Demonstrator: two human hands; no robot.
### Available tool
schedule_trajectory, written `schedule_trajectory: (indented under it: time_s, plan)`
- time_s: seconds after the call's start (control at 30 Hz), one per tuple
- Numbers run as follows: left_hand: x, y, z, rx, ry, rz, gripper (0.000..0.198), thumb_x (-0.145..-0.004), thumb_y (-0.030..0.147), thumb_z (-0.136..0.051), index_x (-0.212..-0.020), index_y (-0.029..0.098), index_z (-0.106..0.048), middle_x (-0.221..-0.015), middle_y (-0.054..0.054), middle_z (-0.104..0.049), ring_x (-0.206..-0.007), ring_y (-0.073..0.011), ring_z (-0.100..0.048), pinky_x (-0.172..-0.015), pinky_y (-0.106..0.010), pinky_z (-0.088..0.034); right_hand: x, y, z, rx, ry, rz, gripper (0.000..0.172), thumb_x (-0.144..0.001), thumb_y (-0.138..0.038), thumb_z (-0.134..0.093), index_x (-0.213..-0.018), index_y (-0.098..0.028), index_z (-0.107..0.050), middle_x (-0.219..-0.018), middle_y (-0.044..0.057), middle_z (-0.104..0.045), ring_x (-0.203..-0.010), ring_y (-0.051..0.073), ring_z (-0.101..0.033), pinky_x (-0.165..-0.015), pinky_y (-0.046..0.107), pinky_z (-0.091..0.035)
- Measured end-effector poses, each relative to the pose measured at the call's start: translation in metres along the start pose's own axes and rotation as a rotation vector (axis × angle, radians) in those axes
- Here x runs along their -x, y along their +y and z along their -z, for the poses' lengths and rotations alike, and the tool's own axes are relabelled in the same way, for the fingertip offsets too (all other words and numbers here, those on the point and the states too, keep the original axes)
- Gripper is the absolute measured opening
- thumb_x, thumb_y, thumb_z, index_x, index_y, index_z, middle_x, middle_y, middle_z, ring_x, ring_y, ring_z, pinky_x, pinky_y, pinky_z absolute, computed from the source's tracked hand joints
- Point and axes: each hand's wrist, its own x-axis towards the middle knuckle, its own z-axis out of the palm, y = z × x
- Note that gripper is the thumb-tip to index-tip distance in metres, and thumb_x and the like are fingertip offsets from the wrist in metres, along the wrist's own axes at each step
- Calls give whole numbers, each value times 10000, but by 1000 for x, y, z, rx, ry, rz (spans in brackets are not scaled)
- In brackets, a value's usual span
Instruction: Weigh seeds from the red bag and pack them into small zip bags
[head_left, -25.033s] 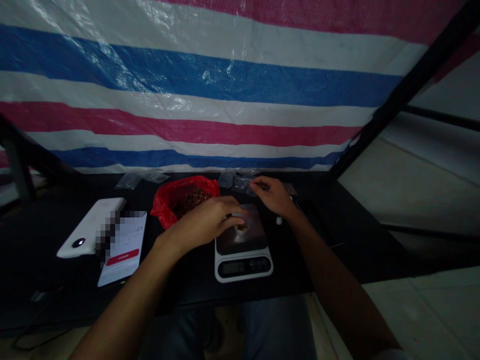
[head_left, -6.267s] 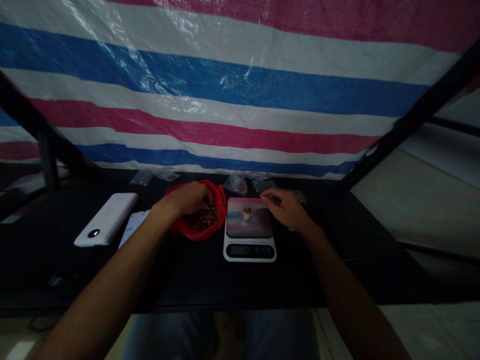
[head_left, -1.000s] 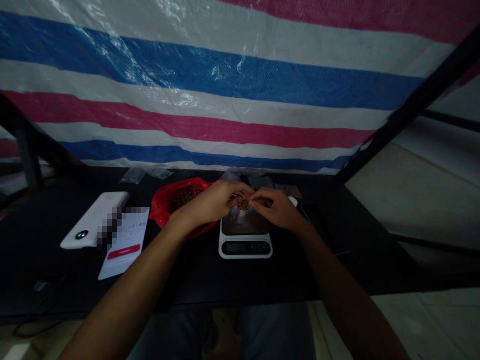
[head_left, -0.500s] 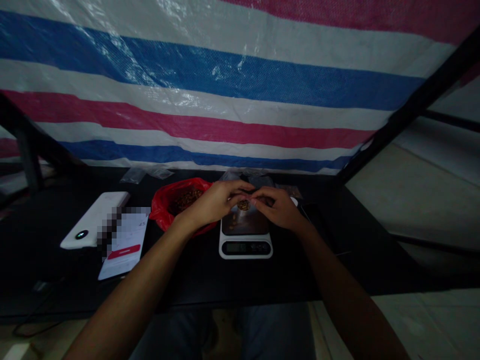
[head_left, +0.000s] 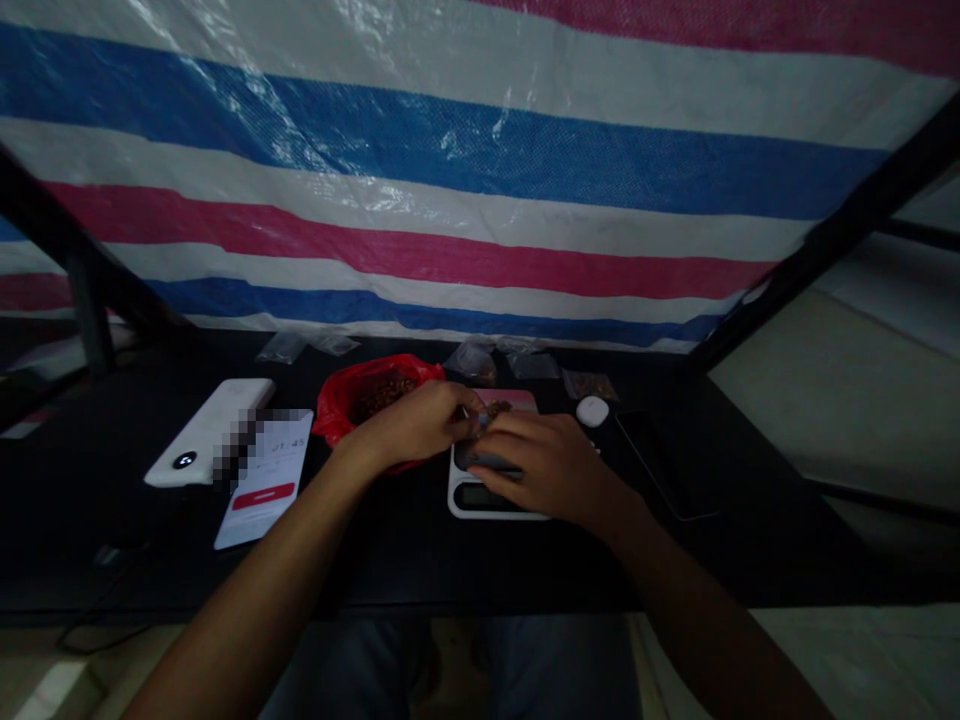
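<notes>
Above a white digital kitchen scale, both hands meet at a small clear plastic bag with brown bean-like pieces in it. My left hand pinches the bag's near edge between thumb and fingers. From the right, my right hand reaches over the scale, its index fingertip and thumb side at the same edge, its other fingers bent and slightly apart. It covers much of the scale's plate and part of the display. Left of the scale, a red plastic bag stands open with many brown pieces inside.
Small clear bags lie along the back, one with brown contents. A round white object and a dark tablet-like device sit right. A phone and white power bank are left. A striped sheet hangs behind.
My right hand has come nearer and lower, now covering the scale's plate and part of its display. The bag has tilted away from me. The view has shifted slightly.
</notes>
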Motion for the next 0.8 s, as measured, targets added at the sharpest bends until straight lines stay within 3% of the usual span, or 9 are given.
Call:
schedule_trajectory:
  time_s: [0.17, 0.33, 0.63, 0.8]
  plan:
    - [2, -2, 1, -34, -8, -24, 229, -899, 96, -581, -987, 175, -777, -1013, -68, -794, -917, -191, -725, -844, -272, -506, -2, -17, -14, 199, -46, -55, 239, -995, -343, -575, -1025, -196, -761, -1017, 105, -737, -962, 234, -653, -688, 312, -474]
    - [1, -6, -2, -26, -34, -76, 192, -918, 129, -609, -984, 184, -780, -989, -60, -794, -909, -188, -723, -837, -267, -494, -4, -19, -22, 254, -73, -88, 206, -993, -266, -573, -988, -193, -766, -988, 115, -735, -956, 250, -642, -684, 325, -495]
    - [1, -6, -3, 12, -63, -38, 166, -891, 101, -620, -907, 174, -769, -893, -39, -785, -830, -170, -714, -775, -255, -474, -4, -9, -17, 180, -139, -57, 120, -970, -203, -627, -975, -205, -747, -996, 69, -733, -962, 212, -640, -741, 297, -500]
    - [4, -5, -1, -25, -48, -3, 175, -891, 85, -601, -904, 171, -753, -885, -34, -775, -819, -168, -702, -768, -252, -465, -4, -5, -16, 96, -164, -53, 170, -1013, -230, -568, -955, -190, -723, -992, 67, -719, -1014, 203, -645, -811, 294, -515]
